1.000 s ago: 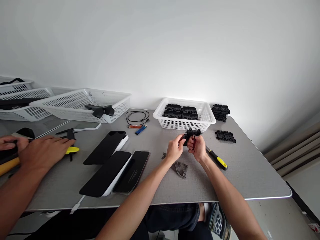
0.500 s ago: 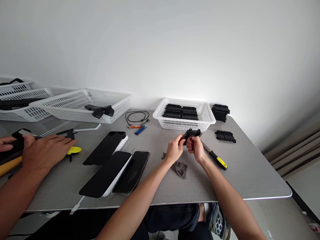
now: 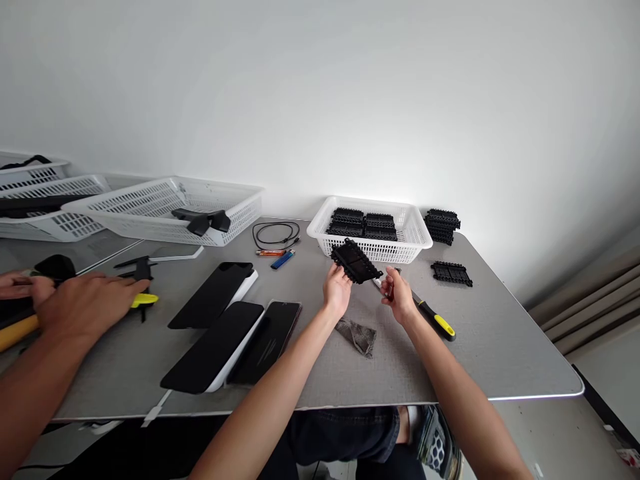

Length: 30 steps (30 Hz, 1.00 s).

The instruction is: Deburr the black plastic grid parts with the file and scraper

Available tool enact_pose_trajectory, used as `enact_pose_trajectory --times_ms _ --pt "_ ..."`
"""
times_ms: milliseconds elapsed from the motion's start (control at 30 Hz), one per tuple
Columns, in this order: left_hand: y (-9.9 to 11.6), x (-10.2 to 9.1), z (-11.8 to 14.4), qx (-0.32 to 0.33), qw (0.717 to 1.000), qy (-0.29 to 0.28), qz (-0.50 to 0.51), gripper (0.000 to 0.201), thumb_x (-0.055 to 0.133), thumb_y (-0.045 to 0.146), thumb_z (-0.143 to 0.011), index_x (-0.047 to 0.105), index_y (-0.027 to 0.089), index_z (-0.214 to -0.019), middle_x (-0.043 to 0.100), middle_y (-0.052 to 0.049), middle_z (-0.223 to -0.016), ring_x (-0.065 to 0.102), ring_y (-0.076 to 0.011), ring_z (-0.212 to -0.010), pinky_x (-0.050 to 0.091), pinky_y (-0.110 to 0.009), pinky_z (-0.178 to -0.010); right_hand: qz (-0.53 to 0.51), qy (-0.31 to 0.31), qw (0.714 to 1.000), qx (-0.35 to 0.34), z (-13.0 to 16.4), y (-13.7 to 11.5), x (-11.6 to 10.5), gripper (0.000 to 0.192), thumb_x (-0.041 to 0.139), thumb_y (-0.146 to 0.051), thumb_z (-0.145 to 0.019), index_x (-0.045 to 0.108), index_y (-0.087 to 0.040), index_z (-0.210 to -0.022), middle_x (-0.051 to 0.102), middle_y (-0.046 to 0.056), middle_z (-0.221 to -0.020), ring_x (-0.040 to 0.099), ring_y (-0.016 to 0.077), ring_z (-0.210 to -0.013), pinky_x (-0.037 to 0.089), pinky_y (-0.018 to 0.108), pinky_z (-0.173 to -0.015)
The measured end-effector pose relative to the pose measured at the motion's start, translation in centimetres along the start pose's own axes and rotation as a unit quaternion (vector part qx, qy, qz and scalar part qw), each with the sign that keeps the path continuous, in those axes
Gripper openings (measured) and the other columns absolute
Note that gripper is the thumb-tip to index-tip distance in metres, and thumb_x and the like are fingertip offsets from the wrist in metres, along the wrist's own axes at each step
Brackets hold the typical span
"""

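Note:
My left hand (image 3: 338,292) holds a flat black plastic part (image 3: 356,261) with toothed edges by its near left side, tilted above the table in front of the white basket. To the right, apart from that part, my right hand (image 3: 399,296) is closed around a small dark thing that I cannot make out. Beneath the hands, a crumpled grey cloth (image 3: 358,337) lies on the table. A tool with a black and yellow handle (image 3: 437,320) rests beside my right hand, its metal end reaching behind the fingers.
The white basket (image 3: 370,252) contains several similar black parts. More are stacked (image 3: 442,225) beside it, and a single one (image 3: 451,273) lies flat. Phones (image 3: 265,340), lighters (image 3: 283,259) and a cable (image 3: 275,233) lie left. A co-worker's hand (image 3: 85,303) works at far left.
My hands have moved apart. The black part, formerly between both hands, is now turned flatter and held in the left alone, while the right has drawn slightly away.

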<state>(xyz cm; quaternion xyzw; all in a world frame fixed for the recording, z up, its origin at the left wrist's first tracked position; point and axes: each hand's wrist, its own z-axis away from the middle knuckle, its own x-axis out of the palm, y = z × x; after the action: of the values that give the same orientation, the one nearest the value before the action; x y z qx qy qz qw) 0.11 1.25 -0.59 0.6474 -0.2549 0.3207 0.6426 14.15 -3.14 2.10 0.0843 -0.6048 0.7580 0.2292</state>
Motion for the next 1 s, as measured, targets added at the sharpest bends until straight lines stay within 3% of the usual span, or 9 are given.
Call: enact_pose_trajectory --times_ms 100,200,333,467,600,700,833,1000 --pt "0.4 0.3 0.4 -0.021 0.999 -0.036 0.026 0.008 0.058 0.017 -0.08 0.063 0.019 -0.086 0.073 -0.006 -0.094 0.068 -0.0171 -0.099 0.047 -0.031 -0.097 -0.068 -0.076 0.988 0.114 0.1 -0.1 -0.1 0.036 0.065 -0.047 -0.078 0.042 -0.022 -0.068 0.054 -0.001 -0.064 0.055 0.0119 -0.057 0.037 0.018 -0.039" --pt "0.6 0.4 0.7 -0.024 0.996 -0.08 0.012 0.01 0.054 0.017 -0.079 0.063 0.019 -0.082 0.073 -0.006 -0.095 0.067 -0.0195 -0.106 0.045 -0.037 -0.102 -0.101 -0.099 0.98 0.14 0.1 -0.2 -0.2 0.027 0.073 -0.031 -0.074 0.048 -0.021 -0.075 0.056 -0.002 -0.065 0.058 0.0114 -0.057 0.039 0.017 -0.039" --pt "0.5 0.1 0.8 -0.018 0.992 -0.118 -0.048 0.018 0.055 0.022 -0.079 0.066 0.021 -0.093 0.073 -0.006 -0.105 0.066 -0.0212 -0.108 0.048 -0.04 -0.1 -0.103 -0.078 0.989 0.068 -0.1 0.0 -0.3 0.033 0.078 -0.018 -0.065 0.047 -0.022 -0.076 0.055 -0.005 -0.068 0.054 0.0088 -0.055 0.042 0.017 -0.039" --pt "0.2 -0.3 0.5 -0.024 0.987 -0.111 -0.111 0.032 0.049 0.04 -0.087 0.067 0.02 -0.104 0.073 -0.009 -0.109 0.067 -0.0231 -0.105 0.053 -0.041 -0.093 -0.087 -0.037 0.995 -0.028 -0.4 0.3 -0.4 0.044 0.08 -0.02 -0.058 0.037 -0.023 -0.069 0.047 -0.007 -0.065 0.047 0.0077 -0.054 0.043 0.018 -0.042" --pt "0.3 -0.2 0.3 -0.066 0.991 -0.079 -0.083 0.038 0.048 0.05 -0.091 0.067 0.019 -0.102 0.072 -0.012 -0.112 0.067 -0.0242 -0.106 0.055 -0.043 -0.092 -0.064 0.048 0.988 -0.129 -0.7 0.4 -0.7 0.048 0.079 -0.027 -0.057 0.033 -0.023 -0.068 0.043 -0.007 -0.067 0.047 0.0084 -0.061 0.042 0.018 -0.047" --pt "0.5 0.3 0.6 -0.082 0.988 -0.103 -0.079 0.043 0.051 0.057 -0.089 0.065 0.02 -0.106 0.071 -0.013 -0.115 0.067 -0.0249 -0.107 0.055 -0.044 -0.094 -0.057 0.098 0.98 -0.164 -1.0 0.4 -1.0 0.046 0.078 -0.03 -0.057 0.033 -0.023 -0.069 0.041 -0.007 -0.068 0.045 0.0086 -0.062 0.041 0.019 -0.05" --pt "0.3 0.5 1.1 -0.028 0.971 -0.152 -0.181 0.051 0.077 0.045 -0.073 0.064 0.019 -0.116 0.069 -0.012 -0.117 0.066 -0.0255 -0.106 0.056 -0.043 -0.093 -0.035 0.137 0.968 -0.207 -1.4 0.4 -1.3 0.041 0.073 -0.033 -0.06 0.034 -0.024 -0.069 0.042 -0.005 -0.069 0.044 0.0091 -0.063 0.04 0.02 -0.053" --pt "-0.3 0.1 1.1 0.022 0.96 -0.151 -0.235 0.057 0.081 0.041 -0.068 0.064 0.016 -0.116 0.072 -0.011 -0.108 0.068 -0.0244 -0.099 0.057 -0.043 -0.09 0.002 0.149 0.957 -0.25 -1.8 0.6 -1.3 0.036 0.069 -0.033 -0.064 0.034 -0.024 -0.07 0.043 -0.005 -0.07 0.043 0.0105 -0.065 0.041 0.022 -0.058"
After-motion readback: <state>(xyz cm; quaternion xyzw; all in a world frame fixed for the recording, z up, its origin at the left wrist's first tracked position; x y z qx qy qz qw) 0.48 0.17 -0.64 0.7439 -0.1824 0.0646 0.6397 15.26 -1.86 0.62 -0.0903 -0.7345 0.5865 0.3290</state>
